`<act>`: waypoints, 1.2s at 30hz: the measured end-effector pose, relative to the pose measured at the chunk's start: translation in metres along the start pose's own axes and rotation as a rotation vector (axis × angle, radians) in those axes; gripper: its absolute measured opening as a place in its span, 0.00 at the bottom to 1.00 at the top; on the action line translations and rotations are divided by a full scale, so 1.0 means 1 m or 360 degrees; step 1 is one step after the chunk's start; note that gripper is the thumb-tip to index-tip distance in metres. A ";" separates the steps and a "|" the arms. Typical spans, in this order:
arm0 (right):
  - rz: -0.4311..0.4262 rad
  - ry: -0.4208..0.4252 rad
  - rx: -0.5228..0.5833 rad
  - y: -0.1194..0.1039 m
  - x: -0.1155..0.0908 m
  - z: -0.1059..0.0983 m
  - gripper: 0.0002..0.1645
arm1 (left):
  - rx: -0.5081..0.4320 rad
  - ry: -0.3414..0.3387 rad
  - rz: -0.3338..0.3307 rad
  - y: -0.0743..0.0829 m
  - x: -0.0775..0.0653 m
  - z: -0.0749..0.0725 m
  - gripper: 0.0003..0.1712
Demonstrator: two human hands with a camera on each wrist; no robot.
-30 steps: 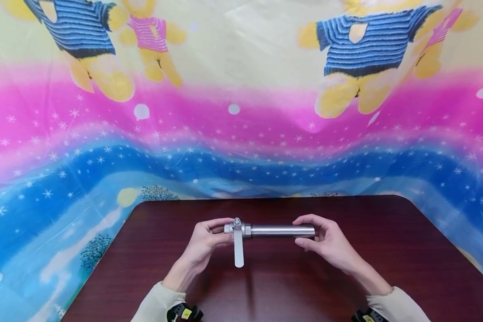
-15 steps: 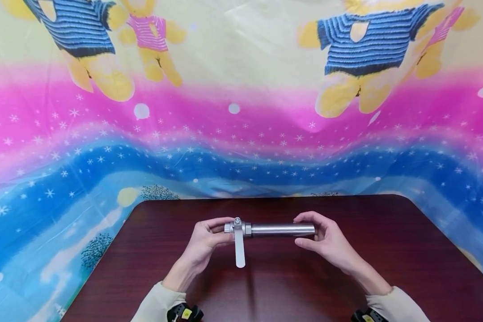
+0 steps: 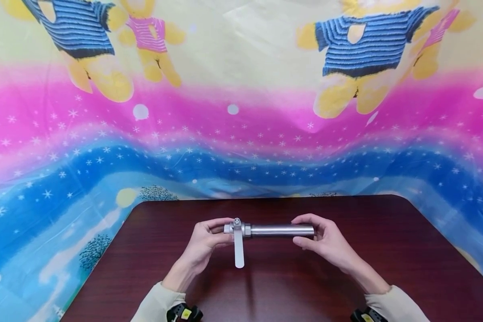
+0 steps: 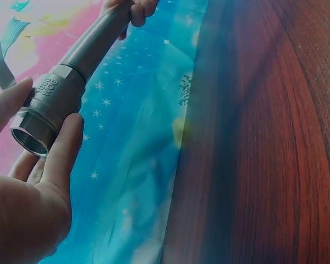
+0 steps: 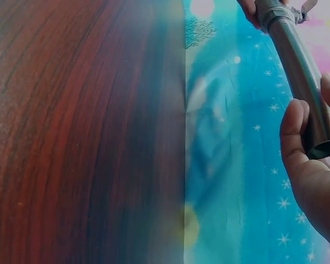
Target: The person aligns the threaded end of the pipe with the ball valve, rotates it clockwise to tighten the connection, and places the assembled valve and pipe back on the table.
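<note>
My left hand [image 3: 203,243] holds a steel ball valve [image 4: 58,91] between thumb and fingers, with its threaded open end facing my wrist. A flat lever handle [image 3: 239,250] hangs from the valve toward the front of the table. Out of the valve's other end runs a straight, smooth steel pipe [image 3: 281,230], level in the head view and joined in line with it. My right hand [image 3: 330,241] grips the pipe near its free end, thumb on the near side and fingers on the far side. The pipe's hollow end shows in the right wrist view. Both pieces are held above the table.
A dark red-brown wooden table [image 3: 290,290] lies under the hands. Behind it and along its sides hangs a printed cloth [image 3: 209,134] with bears and snowflakes. Pale sleeves [image 3: 157,302] and black wrist straps with cameras are on both forearms.
</note>
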State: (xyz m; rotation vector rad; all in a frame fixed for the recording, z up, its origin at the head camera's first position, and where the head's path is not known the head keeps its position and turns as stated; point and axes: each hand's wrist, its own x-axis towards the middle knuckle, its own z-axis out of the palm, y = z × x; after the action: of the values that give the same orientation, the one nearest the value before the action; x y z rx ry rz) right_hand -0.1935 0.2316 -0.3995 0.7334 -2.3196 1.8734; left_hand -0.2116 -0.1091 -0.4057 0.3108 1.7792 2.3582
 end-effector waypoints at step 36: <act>-0.0014 -0.0023 -0.0037 -0.001 0.001 0.000 0.22 | -0.0026 -0.0014 0.0029 0.000 -0.002 0.000 0.27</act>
State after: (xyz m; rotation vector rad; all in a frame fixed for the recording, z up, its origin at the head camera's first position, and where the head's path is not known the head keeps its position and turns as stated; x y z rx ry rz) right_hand -0.1941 0.2308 -0.3979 0.7553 -2.3386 1.8407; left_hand -0.2099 -0.1098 -0.4059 0.3362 1.7593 2.3787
